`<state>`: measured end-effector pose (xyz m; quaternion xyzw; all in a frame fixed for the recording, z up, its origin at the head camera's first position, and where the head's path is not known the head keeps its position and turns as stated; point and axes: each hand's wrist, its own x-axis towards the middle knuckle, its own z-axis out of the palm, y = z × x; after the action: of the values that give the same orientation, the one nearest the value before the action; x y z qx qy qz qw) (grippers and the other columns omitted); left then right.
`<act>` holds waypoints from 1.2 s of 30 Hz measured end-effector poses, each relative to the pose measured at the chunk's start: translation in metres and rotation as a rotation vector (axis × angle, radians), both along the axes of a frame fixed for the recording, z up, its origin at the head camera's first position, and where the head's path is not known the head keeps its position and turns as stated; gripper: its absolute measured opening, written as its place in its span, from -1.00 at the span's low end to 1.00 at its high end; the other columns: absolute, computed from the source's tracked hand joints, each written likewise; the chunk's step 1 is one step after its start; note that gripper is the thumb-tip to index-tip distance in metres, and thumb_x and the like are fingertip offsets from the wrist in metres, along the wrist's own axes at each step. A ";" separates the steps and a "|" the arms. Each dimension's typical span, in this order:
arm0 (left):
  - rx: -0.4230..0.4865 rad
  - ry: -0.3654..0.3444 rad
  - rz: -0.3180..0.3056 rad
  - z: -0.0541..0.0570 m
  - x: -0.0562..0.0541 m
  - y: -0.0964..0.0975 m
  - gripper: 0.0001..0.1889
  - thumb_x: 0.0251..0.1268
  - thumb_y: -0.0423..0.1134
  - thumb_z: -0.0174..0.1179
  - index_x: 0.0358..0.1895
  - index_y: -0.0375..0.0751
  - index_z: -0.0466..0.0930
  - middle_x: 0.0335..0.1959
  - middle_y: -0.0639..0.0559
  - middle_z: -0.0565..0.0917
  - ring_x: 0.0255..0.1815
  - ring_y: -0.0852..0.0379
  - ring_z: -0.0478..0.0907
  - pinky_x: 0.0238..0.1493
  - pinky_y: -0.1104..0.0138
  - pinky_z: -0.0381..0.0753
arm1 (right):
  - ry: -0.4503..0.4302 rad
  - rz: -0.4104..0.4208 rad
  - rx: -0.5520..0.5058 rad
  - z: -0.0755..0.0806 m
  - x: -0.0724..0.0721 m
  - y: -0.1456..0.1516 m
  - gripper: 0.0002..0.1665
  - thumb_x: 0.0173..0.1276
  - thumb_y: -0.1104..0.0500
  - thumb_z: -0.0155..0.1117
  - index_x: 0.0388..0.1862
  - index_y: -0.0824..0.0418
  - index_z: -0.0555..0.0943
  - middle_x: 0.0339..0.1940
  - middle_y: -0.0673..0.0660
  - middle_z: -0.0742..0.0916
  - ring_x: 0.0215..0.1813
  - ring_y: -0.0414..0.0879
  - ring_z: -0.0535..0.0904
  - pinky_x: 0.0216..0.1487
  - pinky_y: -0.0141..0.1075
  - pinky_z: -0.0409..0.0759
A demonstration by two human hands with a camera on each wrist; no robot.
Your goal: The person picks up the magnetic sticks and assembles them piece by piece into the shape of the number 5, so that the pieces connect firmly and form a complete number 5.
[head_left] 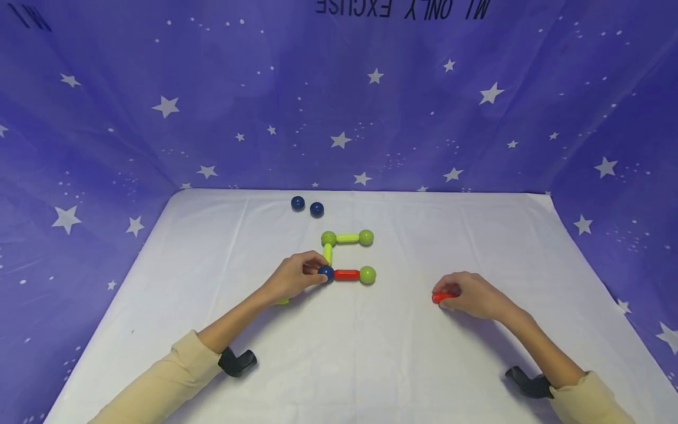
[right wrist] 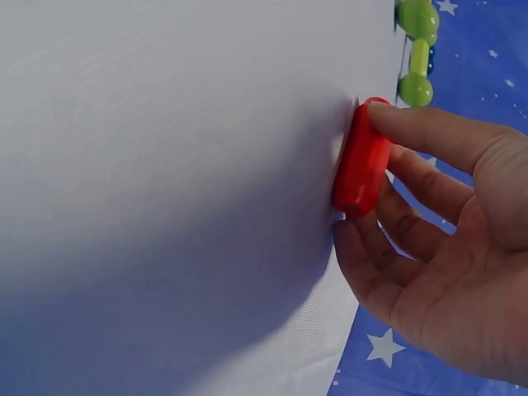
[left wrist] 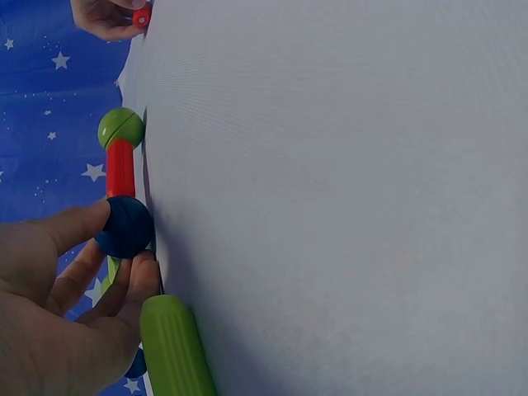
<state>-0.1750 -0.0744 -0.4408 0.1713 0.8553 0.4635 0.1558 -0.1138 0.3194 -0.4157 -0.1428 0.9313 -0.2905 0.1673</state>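
Note:
My left hand (head_left: 296,275) pinches a dark blue ball (head_left: 326,273) between thumb and fingers. That ball is the near left corner of a joined shape: a red rod (head_left: 346,275) runs right from it to a green ball (head_left: 368,275). From the same corner a yellow-green rod (head_left: 328,254) leads away to another green ball (head_left: 328,238), which joins a second yellow-green rod (head_left: 348,238) ending in a green ball (head_left: 366,237). Off to the right, my right hand (head_left: 474,295) holds a loose red rod (right wrist: 363,161) low over the white cloth.
Two dark blue balls (head_left: 298,204) lie at the back of the white-covered table (head_left: 402,365). A loose green rod (left wrist: 175,346) lies beside my left hand, mostly hidden under the wrist in the head view. A purple star-patterned cloth (head_left: 339,106) hangs behind the table and at its sides.

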 end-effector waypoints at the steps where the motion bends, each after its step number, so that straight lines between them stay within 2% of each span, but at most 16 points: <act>1: 0.002 -0.002 0.001 0.000 0.000 0.000 -0.77 0.27 -0.31 0.37 -0.02 -0.16 0.66 -0.25 0.07 0.67 -0.16 0.12 0.61 -0.06 0.20 0.58 | -0.003 0.000 -0.003 0.000 0.000 0.000 -0.78 0.20 0.33 0.44 -0.17 0.13 0.71 -0.32 -0.08 0.68 -0.22 -0.12 0.55 -0.16 -0.21 0.55; 6: -0.001 -0.007 0.007 -0.002 0.000 -0.001 -0.76 0.26 -0.32 0.38 -0.03 -0.16 0.66 -0.25 0.08 0.67 -0.16 0.12 0.61 -0.05 0.20 0.58 | -0.022 -0.038 -0.060 -0.005 -0.002 -0.007 -0.84 0.22 0.27 0.46 -0.22 0.13 0.72 -0.37 -0.08 0.70 -0.30 -0.14 0.58 -0.26 -0.29 0.54; 11: -0.006 -0.005 0.005 -0.003 -0.001 -0.001 -0.76 0.27 -0.31 0.37 -0.02 -0.15 0.66 -0.25 0.08 0.67 -0.17 0.13 0.61 -0.06 0.20 0.58 | -0.163 -0.102 -0.231 -0.011 -0.004 -0.024 -0.80 0.28 0.20 0.44 -0.14 0.24 0.71 -0.35 0.03 0.72 -0.31 -0.06 0.62 -0.31 -0.31 0.58; 16: -0.004 -0.010 0.006 -0.002 -0.001 0.000 -0.77 0.27 -0.31 0.37 -0.02 -0.15 0.66 -0.26 0.08 0.67 -0.17 0.12 0.61 -0.07 0.21 0.58 | -0.303 -0.178 -0.363 -0.015 -0.006 -0.046 -0.70 0.31 0.15 0.42 -0.08 0.31 0.69 -0.32 0.11 0.73 -0.26 -0.03 0.61 -0.20 -0.28 0.60; 21: 0.000 -0.008 -0.001 -0.001 -0.001 0.000 -0.76 0.26 -0.32 0.37 -0.02 -0.17 0.66 -0.26 0.07 0.67 -0.17 0.12 0.61 -0.08 0.21 0.58 | -0.347 -0.313 -0.429 -0.018 -0.011 -0.066 -0.69 0.28 0.11 0.44 -0.09 0.28 0.71 -0.31 0.09 0.76 -0.21 -0.05 0.60 -0.11 -0.26 0.56; 24: 0.004 -0.002 0.000 0.000 -0.002 0.000 -0.76 0.26 -0.32 0.38 -0.03 -0.17 0.66 -0.26 0.07 0.68 -0.16 0.11 0.62 -0.07 0.21 0.58 | -0.372 -0.355 -0.484 -0.020 -0.014 -0.076 -0.69 0.26 0.13 0.45 -0.09 0.29 0.72 -0.28 0.09 0.77 -0.19 -0.07 0.61 -0.08 -0.28 0.59; 30: 0.012 0.008 -0.012 0.001 -0.001 0.001 -0.76 0.26 -0.33 0.38 -0.02 -0.19 0.66 -0.24 0.06 0.68 -0.14 0.10 0.63 -0.04 0.18 0.58 | -0.441 -0.373 -0.590 -0.023 -0.017 -0.093 -0.69 0.27 0.22 0.44 -0.07 0.39 0.70 -0.22 0.12 0.76 -0.22 -0.11 0.70 -0.09 -0.26 0.68; 36: 0.012 0.005 -0.009 0.000 -0.002 0.002 -0.76 0.26 -0.33 0.37 -0.03 -0.18 0.66 -0.24 0.07 0.68 -0.15 0.11 0.63 -0.04 0.18 0.58 | -0.472 -0.382 -0.619 -0.028 -0.019 -0.106 -0.70 0.23 0.27 0.46 -0.11 0.43 0.69 -0.27 0.11 0.76 -0.24 -0.14 0.70 -0.12 -0.25 0.69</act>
<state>-0.1765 -0.0723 -0.4411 0.1770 0.8521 0.4676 0.1548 -0.1328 0.2137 -0.4438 0.0591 0.7462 -0.6064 0.2681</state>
